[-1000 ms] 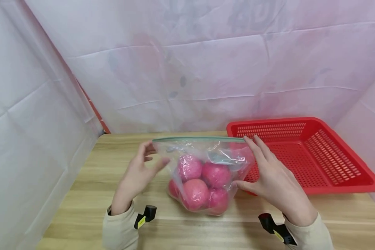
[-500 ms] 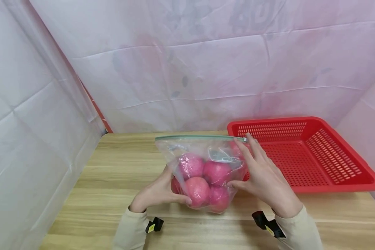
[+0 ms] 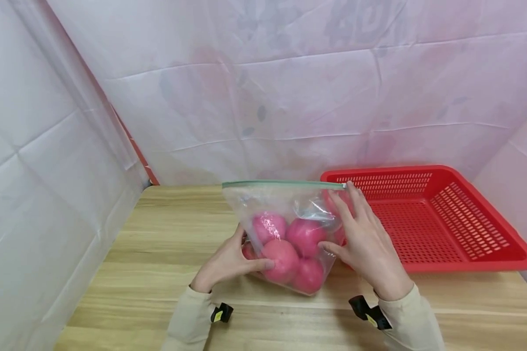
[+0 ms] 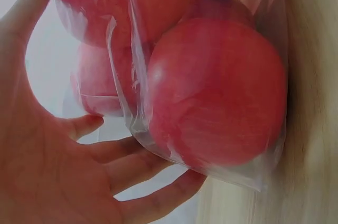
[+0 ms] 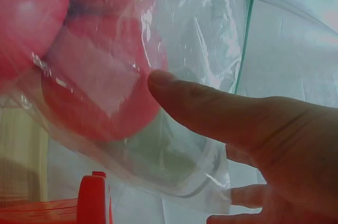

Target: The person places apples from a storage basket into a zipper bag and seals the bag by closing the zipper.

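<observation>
A clear zip bag (image 3: 285, 197) with a green zip edge stands between the two hands in the head view, leaning slightly. Several pink-red apples (image 3: 282, 261) fill its lower part. My left hand (image 3: 230, 261) holds the bag's lower left side, thumb over a front apple and fingers behind. Those fingers (image 4: 142, 203) reach under the bag's corner in the left wrist view. At the right side, my right hand (image 3: 369, 241) grips the bag, its thumb (image 5: 211, 102) pressing the plastic over an apple (image 5: 105, 81) while the other fingers go behind.
A red perforated plastic basket (image 3: 461, 265) stands on the right of the wooden table (image 3: 167, 219), close behind the right hand and partly behind the bag. White sheets (image 3: 290, 97) hang at the back and sides.
My left hand has come down from the bag's upper left corner to grip its lower left side. The bag has risen slightly and tilted. The right hand has shifted a little left.
</observation>
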`<act>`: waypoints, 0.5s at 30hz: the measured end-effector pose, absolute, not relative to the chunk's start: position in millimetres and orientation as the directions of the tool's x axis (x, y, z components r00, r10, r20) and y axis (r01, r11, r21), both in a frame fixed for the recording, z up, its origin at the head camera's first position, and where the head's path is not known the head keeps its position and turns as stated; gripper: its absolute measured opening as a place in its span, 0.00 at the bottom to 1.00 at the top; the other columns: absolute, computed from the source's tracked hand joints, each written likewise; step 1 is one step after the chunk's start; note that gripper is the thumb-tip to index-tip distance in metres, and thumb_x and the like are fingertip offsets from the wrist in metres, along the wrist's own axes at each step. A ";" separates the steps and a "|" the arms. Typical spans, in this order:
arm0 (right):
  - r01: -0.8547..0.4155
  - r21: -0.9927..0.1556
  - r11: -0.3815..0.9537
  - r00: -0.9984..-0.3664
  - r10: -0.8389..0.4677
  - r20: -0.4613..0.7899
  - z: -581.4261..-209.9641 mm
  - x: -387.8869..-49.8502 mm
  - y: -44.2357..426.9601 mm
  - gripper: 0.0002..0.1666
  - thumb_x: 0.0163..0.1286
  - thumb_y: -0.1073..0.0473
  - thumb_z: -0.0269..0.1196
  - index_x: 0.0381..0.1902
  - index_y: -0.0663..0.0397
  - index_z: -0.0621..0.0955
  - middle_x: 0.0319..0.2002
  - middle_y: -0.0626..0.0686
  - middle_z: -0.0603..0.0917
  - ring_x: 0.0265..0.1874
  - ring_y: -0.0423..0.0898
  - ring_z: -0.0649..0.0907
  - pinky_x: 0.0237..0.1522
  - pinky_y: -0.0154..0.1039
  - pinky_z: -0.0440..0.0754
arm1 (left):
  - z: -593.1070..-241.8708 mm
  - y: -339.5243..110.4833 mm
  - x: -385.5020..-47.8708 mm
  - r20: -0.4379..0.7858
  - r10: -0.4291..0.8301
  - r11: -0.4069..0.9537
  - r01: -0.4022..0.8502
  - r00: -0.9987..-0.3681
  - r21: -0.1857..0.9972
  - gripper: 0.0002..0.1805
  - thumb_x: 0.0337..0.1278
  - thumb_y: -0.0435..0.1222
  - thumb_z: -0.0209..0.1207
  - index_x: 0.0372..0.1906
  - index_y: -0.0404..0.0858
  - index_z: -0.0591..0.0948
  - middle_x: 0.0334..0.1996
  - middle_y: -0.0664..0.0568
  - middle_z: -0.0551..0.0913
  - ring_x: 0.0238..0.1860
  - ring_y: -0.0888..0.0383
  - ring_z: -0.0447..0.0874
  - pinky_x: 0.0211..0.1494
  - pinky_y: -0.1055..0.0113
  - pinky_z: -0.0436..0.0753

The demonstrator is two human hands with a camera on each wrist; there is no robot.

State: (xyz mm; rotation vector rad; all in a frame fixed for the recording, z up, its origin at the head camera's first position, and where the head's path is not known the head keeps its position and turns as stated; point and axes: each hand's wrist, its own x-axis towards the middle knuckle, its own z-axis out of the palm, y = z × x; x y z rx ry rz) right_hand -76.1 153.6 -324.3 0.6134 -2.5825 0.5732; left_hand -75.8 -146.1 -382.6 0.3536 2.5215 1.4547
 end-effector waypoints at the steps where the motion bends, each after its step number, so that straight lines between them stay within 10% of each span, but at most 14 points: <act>1: -0.508 -0.278 0.815 -0.799 -0.326 0.505 -324.5 -76.0 152.9 0.67 0.39 0.53 0.87 0.76 0.51 0.65 0.77 0.71 0.57 0.74 0.73 0.61 0.60 0.76 0.72 | -382.6 -145.5 -75.9 -0.072 0.292 0.496 0.086 -0.954 0.864 0.59 0.40 0.60 0.78 0.76 0.70 0.52 0.67 0.59 0.74 0.66 0.59 0.76 0.72 0.50 0.74; 6: -0.558 -0.229 0.797 -0.720 -0.328 0.612 -321.9 -73.8 145.0 0.55 0.41 0.58 0.86 0.68 0.56 0.73 0.72 0.72 0.66 0.69 0.71 0.70 0.58 0.72 0.76 | -382.2 -142.5 -77.5 -0.088 0.240 0.544 0.059 -0.967 0.837 0.62 0.41 0.64 0.75 0.79 0.66 0.50 0.71 0.53 0.73 0.69 0.52 0.74 0.70 0.44 0.75; 11: -0.627 -0.172 0.760 -0.639 -0.376 0.671 -320.1 -66.6 128.9 0.33 0.48 0.57 0.82 0.51 0.60 0.83 0.49 0.61 0.84 0.39 0.55 0.85 0.38 0.51 0.84 | -383.7 -140.4 -82.3 -0.089 0.192 0.590 0.042 -0.977 0.806 0.64 0.41 0.67 0.73 0.80 0.63 0.47 0.73 0.46 0.71 0.71 0.45 0.72 0.69 0.41 0.75; 15: -0.643 -0.154 0.750 -0.677 -0.462 0.573 -324.2 -59.5 117.8 0.27 0.51 0.50 0.82 0.46 0.53 0.86 0.42 0.51 0.87 0.31 0.47 0.85 0.29 0.41 0.84 | -385.5 -139.9 -87.4 -0.076 0.180 0.588 0.046 -0.981 0.808 0.62 0.42 0.67 0.72 0.80 0.63 0.48 0.72 0.47 0.72 0.70 0.44 0.73 0.68 0.40 0.76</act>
